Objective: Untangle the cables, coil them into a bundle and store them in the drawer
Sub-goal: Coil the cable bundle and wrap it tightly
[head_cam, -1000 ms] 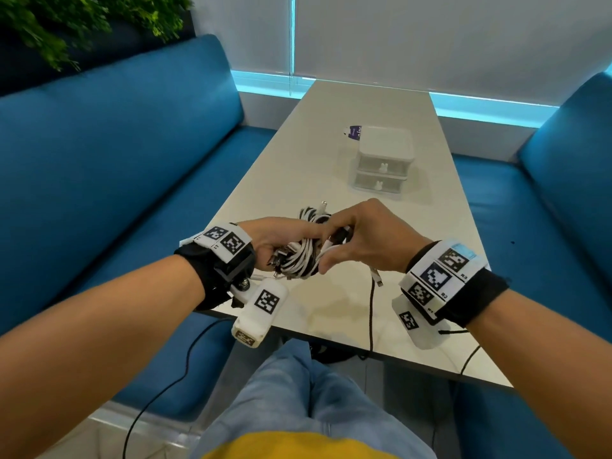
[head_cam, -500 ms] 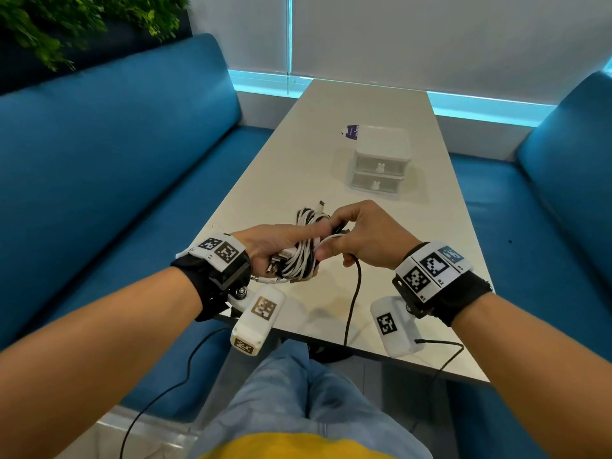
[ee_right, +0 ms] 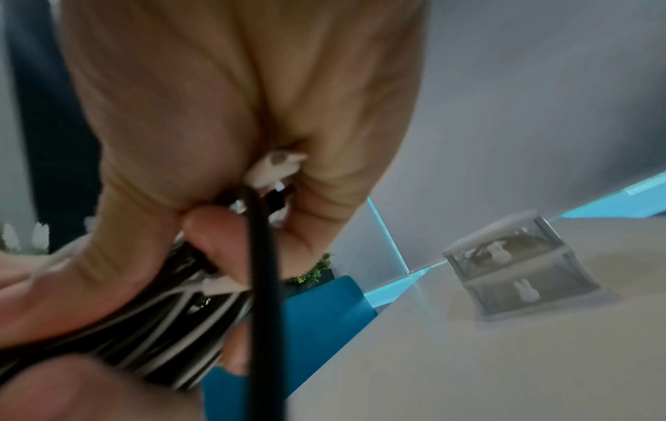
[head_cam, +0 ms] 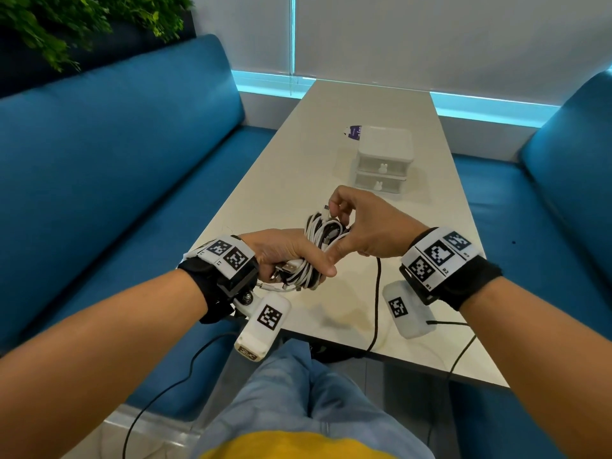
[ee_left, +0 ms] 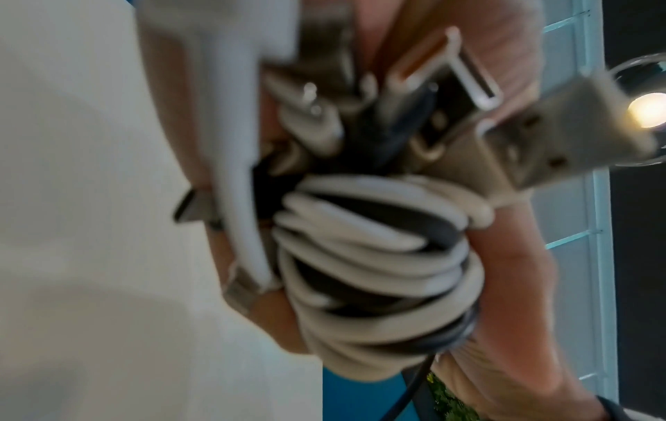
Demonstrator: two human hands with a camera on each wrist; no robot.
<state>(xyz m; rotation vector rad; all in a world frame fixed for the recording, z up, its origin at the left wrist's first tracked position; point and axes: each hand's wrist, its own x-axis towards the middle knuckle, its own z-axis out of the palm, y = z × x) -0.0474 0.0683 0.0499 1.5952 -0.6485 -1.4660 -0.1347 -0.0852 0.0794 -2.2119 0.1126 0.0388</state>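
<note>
A bundle of white and black cables is held above the near end of the table. My left hand grips its lower part, with USB plugs sticking out by the palm. My right hand is curled over the bundle's far end, its thumb lying against the coils. It holds a loose black cable, which hangs from the palm down over the table edge. A white connector shows between its fingers. The coils fill the left wrist view, blurred.
A small white two-drawer unit with both drawers closed stands mid-table, with a purple tag behind it. The white table runs between two blue sofas. A plant sits at the far left. My knees are under the table's near edge.
My right hand has risen from the middle of the bundle to its far end, carrying the black cable with it. The left hand keeps its grip and has barely moved.
</note>
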